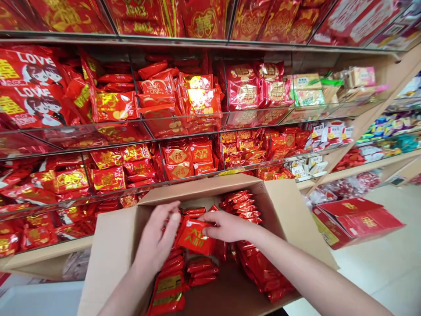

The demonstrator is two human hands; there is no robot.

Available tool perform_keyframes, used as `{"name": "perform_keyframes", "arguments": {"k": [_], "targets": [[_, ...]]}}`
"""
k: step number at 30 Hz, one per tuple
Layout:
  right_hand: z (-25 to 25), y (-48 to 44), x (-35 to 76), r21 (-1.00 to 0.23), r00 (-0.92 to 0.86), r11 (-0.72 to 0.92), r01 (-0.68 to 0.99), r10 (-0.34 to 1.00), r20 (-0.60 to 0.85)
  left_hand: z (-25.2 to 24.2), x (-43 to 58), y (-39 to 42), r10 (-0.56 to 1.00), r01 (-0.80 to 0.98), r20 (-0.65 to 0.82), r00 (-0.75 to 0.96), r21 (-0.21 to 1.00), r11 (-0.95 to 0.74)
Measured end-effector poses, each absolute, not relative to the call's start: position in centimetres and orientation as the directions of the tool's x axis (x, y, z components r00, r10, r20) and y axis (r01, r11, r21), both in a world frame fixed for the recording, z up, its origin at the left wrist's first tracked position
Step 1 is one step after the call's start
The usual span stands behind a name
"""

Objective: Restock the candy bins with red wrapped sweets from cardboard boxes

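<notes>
An open cardboard box (286, 206) stands in front of me, holding several red foil packets in rows. My left hand (158, 239) and my right hand (226, 226) both reach into it. Between them they grip one red packet with gold characters (194, 237), the left hand's fingers curled on its left edge and the right hand's pinched on its upper right corner. More packets (245, 206) stand stacked on edge just behind my right hand.
Tiered glass shelves (184, 127) behind the box are packed with red and gold packets. A red carton (357, 219) lies on the pale floor at right. Further shelves with mixed coloured goods run along the far right.
</notes>
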State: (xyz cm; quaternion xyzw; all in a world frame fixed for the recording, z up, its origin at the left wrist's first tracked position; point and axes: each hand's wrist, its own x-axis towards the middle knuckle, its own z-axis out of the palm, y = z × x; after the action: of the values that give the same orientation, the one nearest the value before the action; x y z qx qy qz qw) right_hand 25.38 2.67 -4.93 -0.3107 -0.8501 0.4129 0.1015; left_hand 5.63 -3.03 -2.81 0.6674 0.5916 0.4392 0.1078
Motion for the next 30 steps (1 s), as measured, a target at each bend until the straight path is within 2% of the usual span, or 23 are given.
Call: {"name": "perform_keyframes", "arguments": {"k": [2, 3, 6, 8, 10, 13, 16, 19, 22, 25, 30], "targets": [[-4.1, 2.2, 25.7, -0.929, -0.705, 0.286, 0.233, 0.708, 0.041, -3.7, 7.7, -3.3, 0.960, 0.546, 0.250, -0.129, 0.826, -0.141], [-4.0, 1.9, 25.5, -0.973, -0.617, 0.188, 0.132, 0.784, 0.068, -4.1, 8.6, -3.2, 0.967, 0.451, 0.170, -0.192, 0.890, -0.067], [-4.7, 0.6, 24.2, -0.985, -0.292, -0.055, -0.165, 0.956, -0.004, -4.9, 10.5, -2.8, 0.930, 0.185, 0.048, -0.364, 0.983, 0.021], [-5.5, 0.1, 23.4, -0.967, -0.142, -0.052, -0.248, 0.990, -0.016, -5.2, 11.1, -2.5, 0.910, 0.127, 0.044, -0.413, 0.992, 0.010], [-6.1, -0.1, 22.9, -0.980, -0.039, 0.060, -0.190, 0.997, 0.069, -5.3, 11.5, -2.4, 0.897, 0.088, 0.018, -0.441, 0.996, 0.024], [-6.7, -0.1, 23.0, -0.975, 0.035, 0.220, 0.029, 0.975, 0.221, -5.5, 11.8, -2.3, 0.878, 0.009, -0.028, -0.477, 0.999, 0.037], [-7.0, -0.1, 23.4, -0.930, 0.051, 0.289, 0.227, 0.950, 0.307, -5.8, 11.9, -2.3, 0.855, 0.035, 0.033, -0.518, 0.999, -0.018], [-7.0, -0.4, 23.8, -0.886, 0.028, 0.326, 0.329, 0.934, 0.355, -5.9, 11.8, -2.5, 0.844, 0.075, 0.073, -0.531, 0.996, -0.039], [-6.8, -0.7, 23.9, -0.857, 0.031, 0.380, 0.348, 0.909, 0.416, -5.7, 11.7, -2.7, 0.835, 0.079, 0.073, -0.546, 0.996, -0.035], [-6.3, -1.1, 24.0, -0.869, 0.077, 0.403, 0.286, 0.895, 0.440, -5.3, 11.9, -2.9, 0.835, 0.041, 0.054, -0.547, 0.998, -0.038], [-6.3, -1.5, 23.9, -0.953, 0.114, 0.287, 0.100, 0.948, 0.298, -4.2, 12.9, -3.5, 0.870, -0.210, -0.150, -0.470, 0.976, 0.055]]}}
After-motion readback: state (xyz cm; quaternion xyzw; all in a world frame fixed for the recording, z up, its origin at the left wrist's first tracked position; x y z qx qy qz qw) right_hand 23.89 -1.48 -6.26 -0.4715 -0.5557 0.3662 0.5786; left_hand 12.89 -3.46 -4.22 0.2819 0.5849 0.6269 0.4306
